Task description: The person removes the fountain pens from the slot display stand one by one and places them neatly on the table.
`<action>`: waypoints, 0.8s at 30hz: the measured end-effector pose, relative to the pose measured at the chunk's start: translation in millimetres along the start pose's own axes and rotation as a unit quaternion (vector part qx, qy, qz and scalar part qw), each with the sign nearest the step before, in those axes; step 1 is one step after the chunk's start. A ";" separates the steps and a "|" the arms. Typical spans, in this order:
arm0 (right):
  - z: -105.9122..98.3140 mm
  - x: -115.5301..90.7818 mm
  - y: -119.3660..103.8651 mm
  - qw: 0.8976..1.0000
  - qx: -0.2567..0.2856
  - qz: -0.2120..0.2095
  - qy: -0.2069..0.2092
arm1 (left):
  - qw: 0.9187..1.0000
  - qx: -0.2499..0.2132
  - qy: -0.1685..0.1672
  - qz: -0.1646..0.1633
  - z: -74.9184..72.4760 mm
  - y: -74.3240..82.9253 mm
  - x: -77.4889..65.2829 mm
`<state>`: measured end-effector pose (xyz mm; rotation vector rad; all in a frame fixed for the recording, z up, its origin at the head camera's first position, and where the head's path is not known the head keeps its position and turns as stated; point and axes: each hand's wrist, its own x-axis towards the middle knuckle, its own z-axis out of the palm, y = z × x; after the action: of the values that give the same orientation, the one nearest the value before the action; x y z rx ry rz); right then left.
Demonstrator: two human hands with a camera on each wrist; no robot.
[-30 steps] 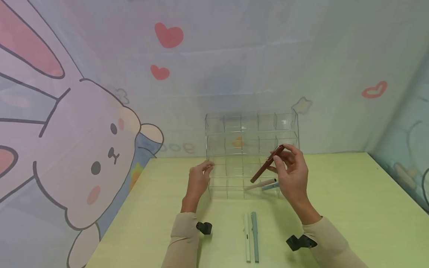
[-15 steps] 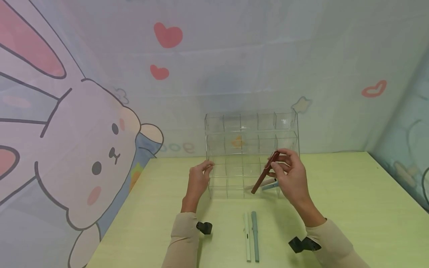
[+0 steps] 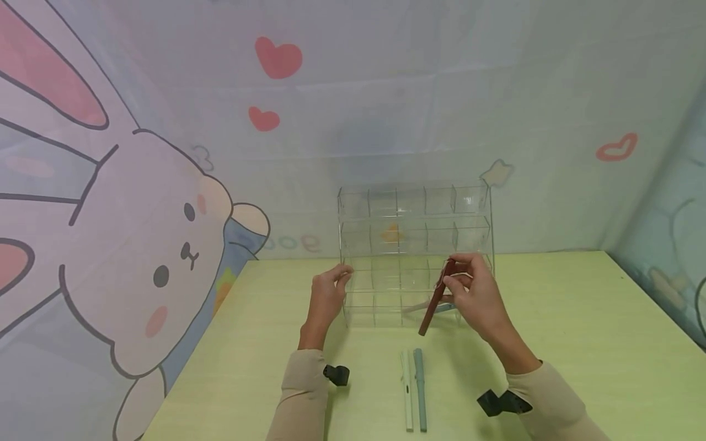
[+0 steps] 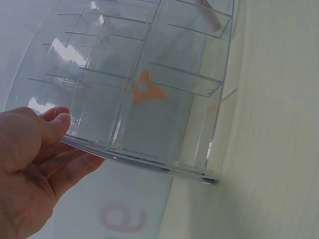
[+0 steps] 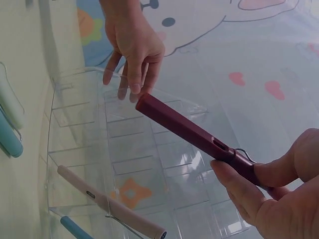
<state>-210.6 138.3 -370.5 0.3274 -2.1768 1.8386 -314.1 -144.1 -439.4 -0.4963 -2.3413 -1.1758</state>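
A clear tiered rack (image 3: 398, 245) with several compartments stands near the back of the table. My left hand (image 3: 326, 294) grips its left side edge, thumb on the inner face and fingers behind, as the left wrist view shows. A dark red pen (image 3: 432, 309) with a metal clip is pinched by its capped end in my right hand (image 3: 478, 300), in front of the rack's lower right part. It slants, free end down. In the lowest tier lean a pale pink pen (image 5: 119, 211) and a blue pen (image 5: 75, 228), partly hidden by the right hand in the head view.
A light green pen (image 3: 408, 395) and a teal pen (image 3: 421, 392) lie side by side on the yellow-green table (image 3: 573, 318), between the forearms. Behind the rack hangs a printed cloth (image 3: 419, 110) with a rabbit and hearts.
My right hand has come down and slightly left with the dark red pen. The pen's free end is lower and nearer, and the pen is steeper. My left hand stays on the rack.
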 end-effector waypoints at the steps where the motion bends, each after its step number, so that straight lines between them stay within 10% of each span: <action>1: -0.2 0.2 0.2 1.000 -0.001 0.006 -0.006 | 1.000 -0.001 0.001 0.001 0.3 -0.2 0.0; 24: -10.0 7.3 6.9 0.977 -0.030 0.122 -0.175 | 1.000 0.004 0.009 -0.012 6.4 1.0 5.2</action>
<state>-219.2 149.3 -372.8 0.4143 -2.6062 1.9577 -319.4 -137.8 -439.2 -0.4536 -2.3430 -1.1761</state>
